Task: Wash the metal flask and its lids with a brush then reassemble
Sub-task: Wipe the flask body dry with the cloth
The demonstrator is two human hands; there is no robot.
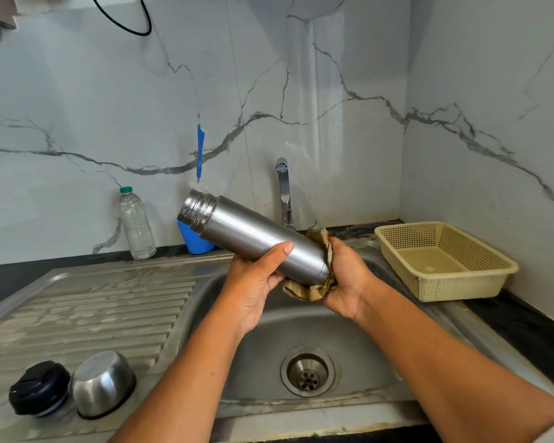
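Note:
The metal flask is held tilted above the sink basin, its open threaded mouth pointing up and to the left. My left hand grips its body from below, thumb across the front. My right hand holds a tan cloth wrapped around the flask's base. On the drainboard at the lower left lie the black inner lid and the steel cup lid, mouth down. A blue-handled brush hangs on the wall behind the flask.
A tap stands behind the basin. A clear plastic bottle and a blue cup stand at the back of the counter. A cream plastic basket sits right of the sink. The drain is open.

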